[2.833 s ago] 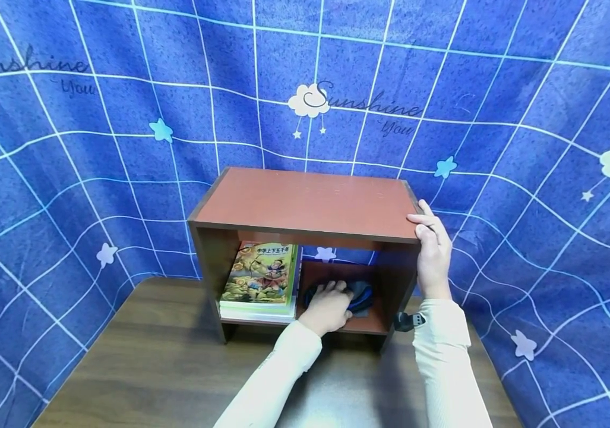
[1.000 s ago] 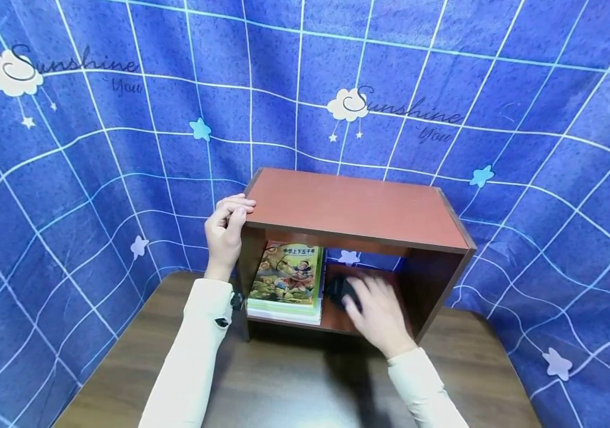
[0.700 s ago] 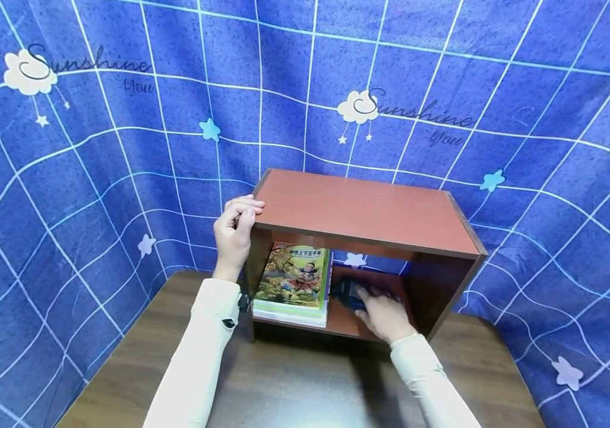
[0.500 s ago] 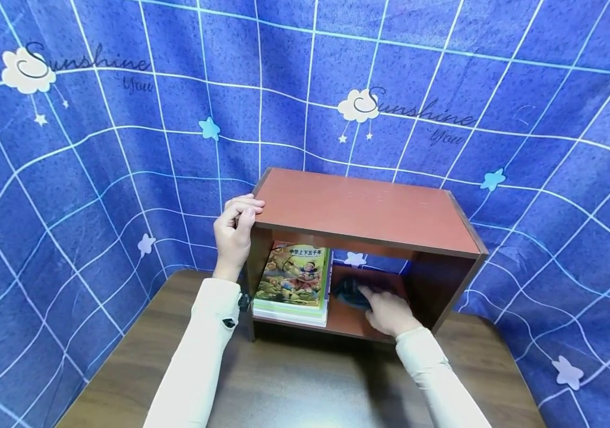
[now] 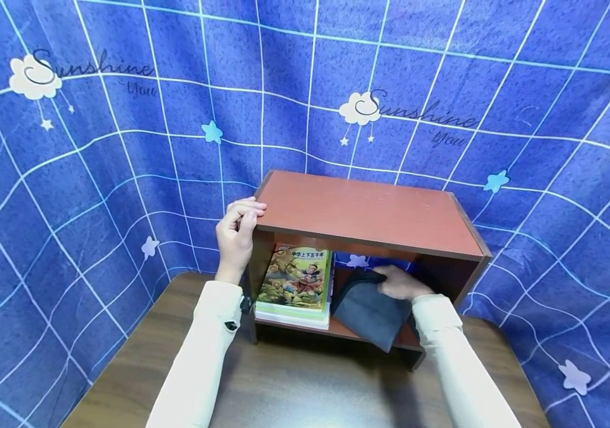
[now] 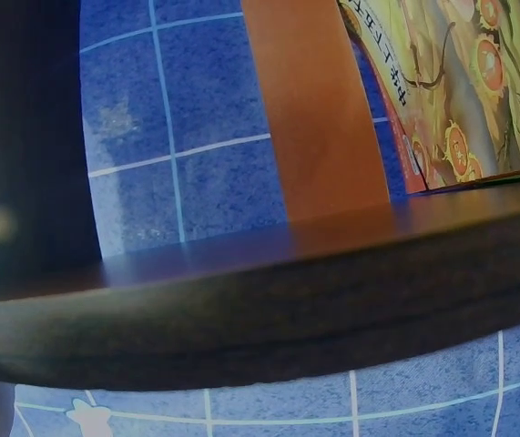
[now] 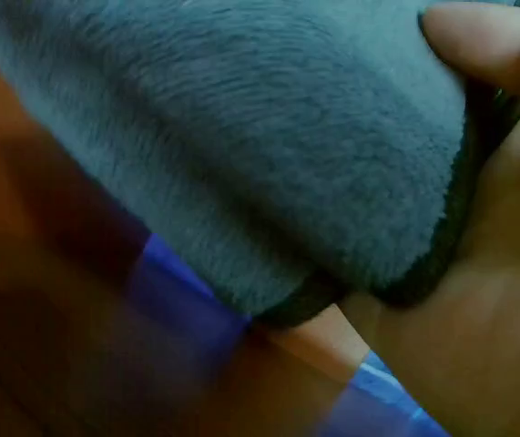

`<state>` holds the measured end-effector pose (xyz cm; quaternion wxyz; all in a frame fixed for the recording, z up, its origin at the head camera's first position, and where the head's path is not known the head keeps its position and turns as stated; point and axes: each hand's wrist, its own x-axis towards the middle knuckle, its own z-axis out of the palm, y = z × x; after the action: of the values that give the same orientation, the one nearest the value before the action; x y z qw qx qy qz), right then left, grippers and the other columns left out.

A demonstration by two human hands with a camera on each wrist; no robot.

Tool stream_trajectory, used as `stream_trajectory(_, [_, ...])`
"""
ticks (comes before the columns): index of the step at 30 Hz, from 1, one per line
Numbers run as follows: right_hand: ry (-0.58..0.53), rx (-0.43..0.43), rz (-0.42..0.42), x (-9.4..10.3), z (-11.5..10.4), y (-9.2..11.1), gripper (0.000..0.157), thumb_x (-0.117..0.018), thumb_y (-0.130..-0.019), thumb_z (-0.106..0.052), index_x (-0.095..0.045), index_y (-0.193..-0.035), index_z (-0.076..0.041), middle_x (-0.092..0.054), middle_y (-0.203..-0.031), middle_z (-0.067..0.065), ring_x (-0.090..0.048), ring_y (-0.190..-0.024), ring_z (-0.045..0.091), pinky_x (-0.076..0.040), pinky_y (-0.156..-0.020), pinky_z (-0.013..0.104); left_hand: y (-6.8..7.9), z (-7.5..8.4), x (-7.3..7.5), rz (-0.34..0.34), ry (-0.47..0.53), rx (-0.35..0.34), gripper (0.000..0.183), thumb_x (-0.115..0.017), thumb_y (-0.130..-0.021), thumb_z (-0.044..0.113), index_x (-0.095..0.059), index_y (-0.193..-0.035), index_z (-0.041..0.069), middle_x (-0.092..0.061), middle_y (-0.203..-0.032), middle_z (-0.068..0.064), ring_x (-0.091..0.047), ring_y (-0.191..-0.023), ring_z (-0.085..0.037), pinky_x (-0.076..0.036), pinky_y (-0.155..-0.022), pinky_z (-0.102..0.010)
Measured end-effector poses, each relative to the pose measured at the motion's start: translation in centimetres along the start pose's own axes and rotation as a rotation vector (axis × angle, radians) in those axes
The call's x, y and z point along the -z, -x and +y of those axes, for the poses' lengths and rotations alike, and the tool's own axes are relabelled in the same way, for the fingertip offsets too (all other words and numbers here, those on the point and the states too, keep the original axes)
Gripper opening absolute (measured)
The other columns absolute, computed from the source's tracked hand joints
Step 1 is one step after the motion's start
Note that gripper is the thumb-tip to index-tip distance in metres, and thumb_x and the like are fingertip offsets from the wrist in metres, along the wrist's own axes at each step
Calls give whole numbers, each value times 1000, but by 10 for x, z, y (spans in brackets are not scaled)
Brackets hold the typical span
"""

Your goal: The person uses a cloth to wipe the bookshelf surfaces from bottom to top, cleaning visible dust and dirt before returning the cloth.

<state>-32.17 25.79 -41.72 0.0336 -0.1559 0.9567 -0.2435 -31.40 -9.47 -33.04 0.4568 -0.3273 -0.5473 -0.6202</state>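
A grey plush cloth (image 5: 369, 315) with a dark edge hangs partly unfolded in the right half of a small shelf (image 5: 363, 208), one corner drooping past its front edge. My right hand (image 5: 403, 284) pinches the cloth near its upper edge. Close up in the right wrist view, thumb and palm of the right hand (image 7: 478, 309) lie around the cloth (image 7: 269, 127). Over the shelf's top left edge curl the fingers of my left hand (image 5: 235, 241), gripping it. In the left wrist view that hand is mostly out of sight behind the shelf's dark edge board (image 6: 260, 319).
A stack of books (image 5: 294, 282) with an illustrated cover on top fills the shelf's left half, close beside the cloth. Under the shelf is a brown wooden table (image 5: 294, 380). A blue curtain (image 5: 305, 77) with white lines hangs behind and at both sides.
The left hand has gone from the cloth to the shelf's top left edge. The right hand has left the shelf's right side, reached in and lifted the bunched cloth, which now hangs spread.
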Motion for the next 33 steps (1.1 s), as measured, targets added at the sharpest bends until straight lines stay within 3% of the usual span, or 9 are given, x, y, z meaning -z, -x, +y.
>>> stream_trajectory(4, [254,-51,236,-14,3,-4,62,-67,-92,-15,-46,-150,-8,-59,-130,29,-60,-111,48,-47,-88,66,1,1,-2,3,-1,0,19,-51,-88,-2,-62,-81,-17,-63,-91,-38,-49,-104,-63,-40,-105,-42])
stream_trajectory(6, [301,-48,306,-24,-1,1,58,-68,-92,-18,-51,-146,-8,-60,-128,29,-60,-110,51,-48,-86,68,1,2,-3,0,1,-3,19,-51,-88,-2,-62,-81,-17,-63,-91,-38,-50,-104,-63,-40,-105,-43])
stream_trajectory(10, [331,20,246,-43,-17,20,43,-68,-93,-27,-64,-130,-6,-68,-115,25,-65,-101,48,-53,-77,61,-1,3,-4,2,2,-12,19,-51,-87,-2,-62,-81,-16,-63,-91,-38,-50,-104,-63,-40,-105,-44])
stream_trajectory(15, [380,56,95,-69,-34,46,70,-79,-81,-51,-63,-130,-4,-60,-123,31,-57,-110,54,-51,-83,63,-3,2,-3,6,-2,-21,20,-51,-87,-1,-62,-81,-16,-63,-91,-38,-49,-103,-63,-39,-105,-45])
stream_trajectory(19, [487,105,187,-89,-28,57,77,-89,-69,-48,-61,-130,-9,-57,-120,29,-54,-105,54,-50,-78,66,-1,-4,-1,9,-6,-21,20,-52,-88,0,-63,-81,-16,-64,-91,-37,-50,-104,-62,-39,-105,-44])
stream_trajectory(23, [577,229,300,-102,-22,67,65,-92,-68,-20,-61,-124,-13,-61,-111,23,-58,-92,48,-53,-64,58,0,0,-1,4,-9,-16,20,-51,-87,-1,-62,-81,-16,-64,-91,-37,-49,-104,-63,-39,-105,-42])
stream_trajectory(26, [554,316,285,-95,-23,72,52,-82,-69,-2,-63,-117,-12,-64,-104,19,-61,-83,43,-54,-60,52,0,0,-1,4,-15,-7,20,-51,-87,-1,-62,-81,-16,-63,-91,-38,-49,-104,-63,-39,-105,-42])
stream_trajectory(29, [422,350,188,-74,-24,70,43,-70,-70,6,-65,-110,-9,-67,-94,13,-65,-77,35,-55,-63,48,0,0,-1,9,-17,-4,20,-51,-88,-1,-62,-80,-16,-63,-91,-38,-49,-104,-63,-39,-105,-42])
stream_trajectory(33, [203,230,16,-45,-21,49,33,-61,-73,6,-66,-103,-9,-63,-82,5,-58,-71,22,-52,-68,41,2,-1,-1,6,-9,-4,20,-51,-88,-1,-62,-81,-16,-64,-91,-37,-49,-104,-63,-39,-105,-43])
